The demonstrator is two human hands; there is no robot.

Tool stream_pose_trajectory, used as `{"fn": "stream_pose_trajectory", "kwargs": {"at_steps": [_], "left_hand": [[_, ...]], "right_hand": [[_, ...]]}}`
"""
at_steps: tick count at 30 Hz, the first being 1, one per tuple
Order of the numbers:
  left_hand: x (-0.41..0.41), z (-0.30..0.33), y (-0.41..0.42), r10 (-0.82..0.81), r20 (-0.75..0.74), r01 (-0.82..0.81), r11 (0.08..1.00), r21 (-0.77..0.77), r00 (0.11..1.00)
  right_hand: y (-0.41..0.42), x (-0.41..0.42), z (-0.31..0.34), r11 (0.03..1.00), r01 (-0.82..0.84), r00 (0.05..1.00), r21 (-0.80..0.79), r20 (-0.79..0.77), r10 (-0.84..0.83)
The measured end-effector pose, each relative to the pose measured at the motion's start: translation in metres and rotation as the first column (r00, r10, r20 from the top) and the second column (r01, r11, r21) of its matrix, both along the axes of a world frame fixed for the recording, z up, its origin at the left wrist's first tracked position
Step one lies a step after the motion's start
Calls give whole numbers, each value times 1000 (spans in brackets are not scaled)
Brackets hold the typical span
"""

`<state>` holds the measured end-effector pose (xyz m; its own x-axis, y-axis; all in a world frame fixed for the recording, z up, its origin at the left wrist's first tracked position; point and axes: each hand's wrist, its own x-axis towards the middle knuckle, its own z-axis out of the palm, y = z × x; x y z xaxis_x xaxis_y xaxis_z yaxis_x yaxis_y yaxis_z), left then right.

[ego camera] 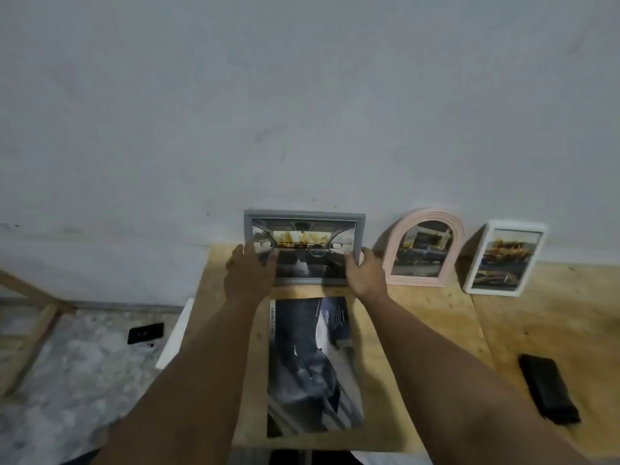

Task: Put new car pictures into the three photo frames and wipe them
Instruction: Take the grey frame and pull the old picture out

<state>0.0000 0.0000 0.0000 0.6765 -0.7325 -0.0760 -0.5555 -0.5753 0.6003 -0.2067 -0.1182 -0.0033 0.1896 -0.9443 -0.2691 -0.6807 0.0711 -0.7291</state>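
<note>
A grey rectangular photo frame (303, 219) with a car-interior picture stands against the wall at the back of the wooden table (436, 317). My left hand (250, 271) grips its left edge and my right hand (364, 271) grips its right edge. To the right, a pink arched frame (424, 214) and a white rectangular frame (503, 260) lean on the wall, each holding a car picture. A dark car brochure (308, 364) lies flat on the table between my forearms. A black cloth (548, 387) lies at the right.
The grey wall (302, 95) rises straight behind the frames. Left of the table is a speckled floor with a black object (146, 332) and a wooden stand (30, 330). A white board (176, 333) sits at the table's left edge.
</note>
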Motion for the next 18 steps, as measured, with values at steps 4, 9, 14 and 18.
{"fn": "stream_pose_trajectory", "kwargs": {"at_steps": [4,9,14,18], "left_hand": [[15,-25,-21,214,-273,-208,977,51,938],[38,-62,-53,295,-576,-349,937,17,762],[35,-70,-67,193,-651,-331,939,-97,735],[24,-60,-57,186,-665,-334,937,-101,723]], "right_hand": [[-29,1,-26,974,155,985,168,53,-165],[-58,7,-53,956,172,966,237,151,-212],[-66,8,-60,956,107,951,275,253,-179],[-56,1,-56,954,105,950,280,254,-179]]}}
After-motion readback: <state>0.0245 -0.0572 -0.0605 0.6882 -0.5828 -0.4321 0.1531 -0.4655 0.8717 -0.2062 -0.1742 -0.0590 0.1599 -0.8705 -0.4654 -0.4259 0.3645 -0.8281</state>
